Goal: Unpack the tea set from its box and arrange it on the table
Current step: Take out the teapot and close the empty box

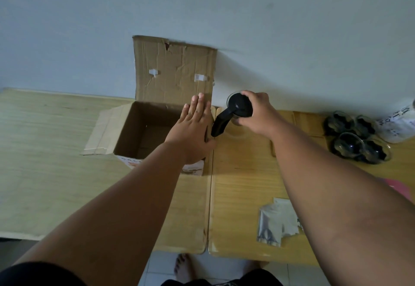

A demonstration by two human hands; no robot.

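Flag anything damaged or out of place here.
The upright flap of the cardboard box is torn near its top edge and creased, with tape scraps stuck to it. The teapot gripped by the right hand shows no visible damage.

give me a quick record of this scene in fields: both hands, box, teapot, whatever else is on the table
left hand: fingers straight, flat at the right edge of the box
right hand: grips the teapot from above, at its lid
teapot: just right of the box, black handle pointing toward the person; cannot tell if it rests on the table
box: open, back flap upright against the wall, nothing visible inside
cups: glass, clustered at the far right
foil packets: flat near the front edge
table: light wood
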